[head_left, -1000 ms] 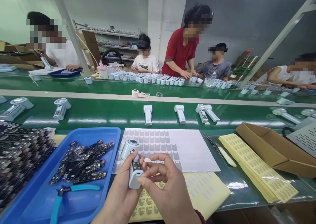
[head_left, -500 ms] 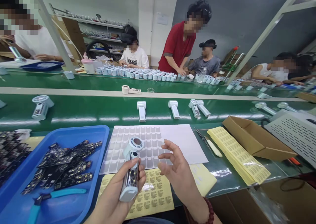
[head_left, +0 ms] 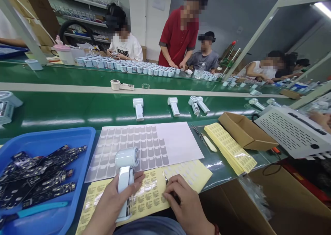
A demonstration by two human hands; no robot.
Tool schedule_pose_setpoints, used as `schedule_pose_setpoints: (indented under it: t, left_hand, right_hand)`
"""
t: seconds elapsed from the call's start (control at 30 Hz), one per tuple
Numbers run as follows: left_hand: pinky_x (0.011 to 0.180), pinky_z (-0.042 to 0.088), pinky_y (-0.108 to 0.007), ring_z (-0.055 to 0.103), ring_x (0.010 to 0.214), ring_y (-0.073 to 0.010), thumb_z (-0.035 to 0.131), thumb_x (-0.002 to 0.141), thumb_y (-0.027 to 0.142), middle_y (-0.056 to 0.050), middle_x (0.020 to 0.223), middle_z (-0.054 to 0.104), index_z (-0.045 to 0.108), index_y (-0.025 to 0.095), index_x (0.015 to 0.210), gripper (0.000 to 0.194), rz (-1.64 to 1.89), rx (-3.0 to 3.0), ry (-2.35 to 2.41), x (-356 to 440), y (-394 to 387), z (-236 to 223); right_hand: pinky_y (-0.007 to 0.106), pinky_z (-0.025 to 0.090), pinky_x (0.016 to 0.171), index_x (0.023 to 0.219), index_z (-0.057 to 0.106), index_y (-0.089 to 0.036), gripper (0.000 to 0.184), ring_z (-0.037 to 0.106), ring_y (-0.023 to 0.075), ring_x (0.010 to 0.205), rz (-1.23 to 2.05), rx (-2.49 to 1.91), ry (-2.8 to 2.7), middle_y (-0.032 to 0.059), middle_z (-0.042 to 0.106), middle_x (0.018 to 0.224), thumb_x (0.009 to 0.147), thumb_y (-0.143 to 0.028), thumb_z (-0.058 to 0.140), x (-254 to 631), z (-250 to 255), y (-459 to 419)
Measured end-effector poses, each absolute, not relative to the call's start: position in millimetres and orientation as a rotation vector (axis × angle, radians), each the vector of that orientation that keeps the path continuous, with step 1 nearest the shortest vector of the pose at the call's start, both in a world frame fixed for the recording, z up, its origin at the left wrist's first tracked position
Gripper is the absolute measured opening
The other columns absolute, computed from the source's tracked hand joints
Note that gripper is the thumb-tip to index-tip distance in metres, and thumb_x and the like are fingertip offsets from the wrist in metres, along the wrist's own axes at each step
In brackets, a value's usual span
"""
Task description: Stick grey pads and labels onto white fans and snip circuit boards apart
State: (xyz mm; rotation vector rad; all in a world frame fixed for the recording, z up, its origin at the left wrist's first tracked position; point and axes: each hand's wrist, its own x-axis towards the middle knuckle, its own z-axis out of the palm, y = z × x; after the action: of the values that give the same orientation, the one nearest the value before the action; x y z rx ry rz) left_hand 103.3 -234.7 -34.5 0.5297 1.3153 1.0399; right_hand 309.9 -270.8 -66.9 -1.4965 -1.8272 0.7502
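Observation:
My left hand (head_left: 108, 202) is closed around the handle of a light-blue handheld fan (head_left: 126, 174). The fan is tilted with its round head up, a smooth side of its handle facing me. Beneath it lies a yellow sheet of printed labels (head_left: 148, 190). At that sheet's right edge, my right hand (head_left: 184, 202) is curled with thumb and fingertips together. A small dark sliver shows by its fingertips; what they pinch is too small to make out. Behind the fan lies a white sheet with grey stickers (head_left: 152, 143). Another yellow sheet with pale stickers (head_left: 198, 173) touches its front edge.
At left stands a blue tray (head_left: 85, 152) with circuit boards and teal-handled pliers (head_left: 42, 209). Tweezers (head_left: 198, 134), a stack of yellow label sheets (head_left: 230, 148), a cardboard box (head_left: 245, 131) and a perforated metal unit (head_left: 297, 128) are at right. More fans (head_left: 139, 109) lie beyond; co-workers sit opposite.
The fan has been turned in my left hand, so its exposed circuit side no longer faces me. My right hand has come down from raised, spread fingers to the label sheet's edge, fingers now closed.

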Motion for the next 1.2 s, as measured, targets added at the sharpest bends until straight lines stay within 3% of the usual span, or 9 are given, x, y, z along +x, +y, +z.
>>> schedule_pose_setpoints:
  t: [0.13, 0.3, 0.4, 0.53, 0.63, 0.77, 0.9, 1.07, 1.2]
  left_hand:
    - [0.094, 0.054, -0.031, 0.072, 0.103, -0.0287, 0.085, 0.063, 0.022, -0.017, 0.109, 0.077, 0.075, 0.015, 0.094, 0.033, 1.039, 0.498, 1.332, 104.2, -234.5, -34.3]
    - [0.088, 0.056, -0.029, 0.073, 0.099, -0.0286, 0.089, 0.056, 0.022, -0.015, 0.103, 0.078, 0.076, 0.014, 0.093, 0.039, 1.01, 0.476, 1.303, 104.2, -233.9, -25.9]
    - [0.076, 0.058, -0.028, 0.075, 0.084, -0.0258, 0.092, 0.052, 0.026, -0.012, 0.094, 0.078, 0.076, 0.014, 0.089, 0.042, 1.01, 0.473, 1.249, 103.8, -233.1, -11.1]
    - [0.079, 0.057, -0.032, 0.071, 0.093, -0.0271, 0.08, 0.069, 0.047, -0.009, 0.094, 0.077, 0.076, 0.017, 0.098, 0.042, 1.05, 0.352, 1.143, 101.9, -227.3, 4.2]
    - [0.095, 0.051, -0.037, 0.066, 0.108, -0.0279, 0.069, 0.08, 0.049, -0.007, 0.102, 0.077, 0.077, 0.019, 0.1, 0.037, 1.121, 0.266, 1.055, 101.0, -220.0, 8.2]
    - [0.101, 0.047, -0.037, 0.064, 0.111, -0.026, 0.062, 0.088, 0.042, -0.005, 0.104, 0.077, 0.075, 0.021, 0.106, 0.031, 1.21, 0.227, 1.023, 101.3, -213.2, 8.9]
    - [0.096, 0.05, -0.034, 0.067, 0.105, -0.0246, 0.059, 0.09, 0.039, -0.005, 0.099, 0.077, 0.076, 0.02, 0.105, 0.029, 1.228, 0.204, 1.003, 101.5, -209.9, 10.3]
    - [0.086, 0.055, -0.029, 0.069, 0.097, -0.0207, 0.054, 0.094, 0.029, -0.003, 0.091, 0.077, 0.076, 0.021, 0.101, 0.024, 1.25, 0.142, 1.073, 103.2, -204.2, 18.8]
    - [0.076, 0.058, -0.031, 0.072, 0.086, -0.0218, 0.053, 0.094, 0.021, -0.007, 0.087, 0.076, 0.075, 0.016, 0.102, 0.024, 1.148, 0.106, 1.1, 104.5, -194.7, 27.3]
  right_hand:
    - [0.029, 0.049, 0.073, 0.076, 0.064, -0.023, 0.013, 0.062, 0.0186, 0.081, 0.895, -1.301, -1.718, 0.003, 0.061, 0.085, 0.088, -0.023, 0.06, 314.4, -66.4, -274.6]
    - [0.025, 0.038, 0.057, 0.074, 0.065, -0.022, 0.026, 0.049, 0.0121, 0.065, 1.239, -1.117, -1.346, 0.0019, 0.058, 0.089, 0.084, -0.045, 0.071, 310.9, -45.6, -274.9]
    - [0.024, 0.035, 0.055, 0.077, 0.065, -0.021, 0.023, 0.048, 0.0118, 0.067, 1.359, -1.068, -1.271, 0.0021, 0.057, 0.092, 0.084, -0.042, 0.073, 293.3, -26.7, -266.0]
    - [0.022, 0.036, 0.053, 0.075, 0.065, -0.02, 0.014, 0.053, 0.0132, 0.073, 1.468, -1.039, -1.319, 0.0028, 0.058, 0.094, 0.081, -0.03, 0.073, 261.0, -1.9, -245.6]
    - [0.019, 0.036, 0.049, 0.073, 0.065, -0.02, 0.009, 0.055, 0.0143, 0.079, 1.439, -1.083, -1.371, 0.0026, 0.055, 0.095, 0.08, -0.022, 0.07, 243.8, 7.6, -232.2]
    - [0.019, 0.038, 0.051, 0.072, 0.064, -0.021, 0.009, 0.057, 0.0171, 0.089, 1.417, -1.11, -1.438, 0.0026, 0.053, 0.095, 0.08, -0.019, 0.068, 235.3, 9.1, -221.4]
    - [0.019, 0.038, 0.05, 0.074, 0.062, -0.021, 0.01, 0.056, 0.0145, 0.082, 1.368, -1.106, -1.506, 0.0022, 0.052, 0.098, 0.082, -0.019, 0.066, 233.1, 4.6, -215.4]
    - [0.02, 0.04, 0.05, 0.084, 0.059, -0.02, 0.009, 0.057, 0.0122, 0.076, 0.985, -1.019, -1.755, 0.0024, 0.051, 0.096, 0.087, -0.012, 0.057, 227.9, -4.1, -214.0]
    - [0.02, 0.045, 0.051, 0.085, 0.061, -0.021, 0.008, 0.061, 0.0147, 0.081, 0.859, -0.993, -1.613, 0.0042, 0.054, 0.098, 0.092, -0.022, 0.058, 230.4, -2.4, -209.9]
